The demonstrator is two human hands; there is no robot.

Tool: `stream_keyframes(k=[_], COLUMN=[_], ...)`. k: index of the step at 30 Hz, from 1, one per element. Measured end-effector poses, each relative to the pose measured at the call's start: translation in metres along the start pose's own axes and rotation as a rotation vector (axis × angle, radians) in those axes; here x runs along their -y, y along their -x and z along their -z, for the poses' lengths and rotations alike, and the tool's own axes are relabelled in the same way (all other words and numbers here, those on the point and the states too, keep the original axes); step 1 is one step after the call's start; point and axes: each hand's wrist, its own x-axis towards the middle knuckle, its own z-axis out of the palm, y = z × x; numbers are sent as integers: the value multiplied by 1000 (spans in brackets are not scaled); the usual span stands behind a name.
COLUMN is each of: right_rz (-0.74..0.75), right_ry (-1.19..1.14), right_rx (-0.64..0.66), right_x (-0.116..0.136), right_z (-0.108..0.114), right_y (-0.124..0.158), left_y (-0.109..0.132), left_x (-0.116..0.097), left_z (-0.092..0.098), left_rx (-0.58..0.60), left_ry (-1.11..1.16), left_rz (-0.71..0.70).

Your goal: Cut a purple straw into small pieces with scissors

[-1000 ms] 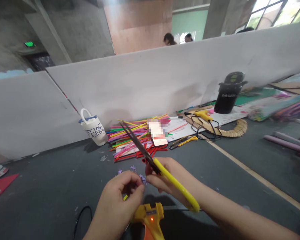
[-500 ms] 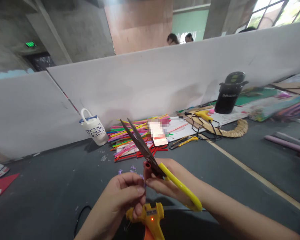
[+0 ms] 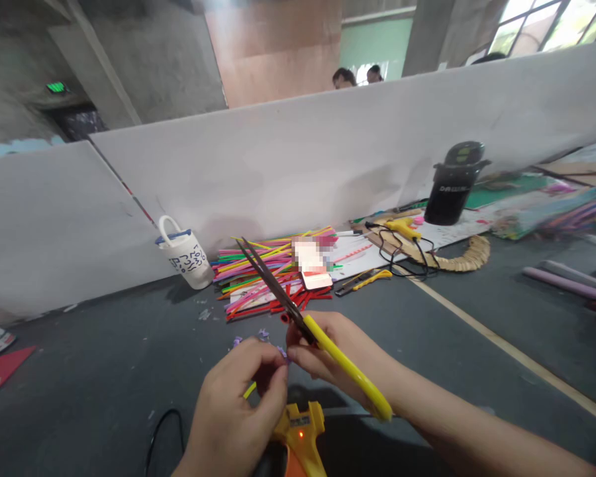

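Note:
My right hand is closed round a pair of scissors with yellow handles, whose dark blades point up and away to the left, nearly together. A small dark red ring-like piece shows beside the blades, at the fingertips of that hand. My left hand is closed in a pinch, thumb and forefinger meeting right by the right fingertips; what it holds is too small to tell. Below the hands is a yellow glue gun with an orange-red light, partly covered by my left hand. Small purple bits lie just beyond.
Behind lie many coloured pipe cleaners with a phone on them. A white cup, a utility knife, a second glue gun with a looped cord and a black bin stand or lie along the white partition.
The scissor blades have drawn closer together. My left hand has turned and shifted slightly, with its fingers curled more, and covers the glue gun's nozzle. The red piece sits slightly further left.

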Motion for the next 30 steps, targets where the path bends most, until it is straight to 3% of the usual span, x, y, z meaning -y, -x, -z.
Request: stream_keyframes(k=[2, 6, 10, 20, 26, 30], right_rz=[23, 93, 142, 173, 136, 130], right_ry=[3, 27, 63, 93, 65, 309], right_rx=[30, 105, 110, 67, -41, -91], right_x=[-1, -4, -7, -5, 0, 2], right_z=[3, 8, 9, 6, 7, 4], right_y=[0, 0, 1, 2, 5, 8], left_y=[-2, -5, -5, -4, -5, -2], left_x=[4, 17, 24, 20, 16, 15], left_z=[2, 3, 0, -3, 0, 6], left_rx=[28, 254, 352, 352, 34, -123], left_ry=[107, 604, 911, 872, 754, 772], left_rz=[87, 480, 629, 582, 405, 267])
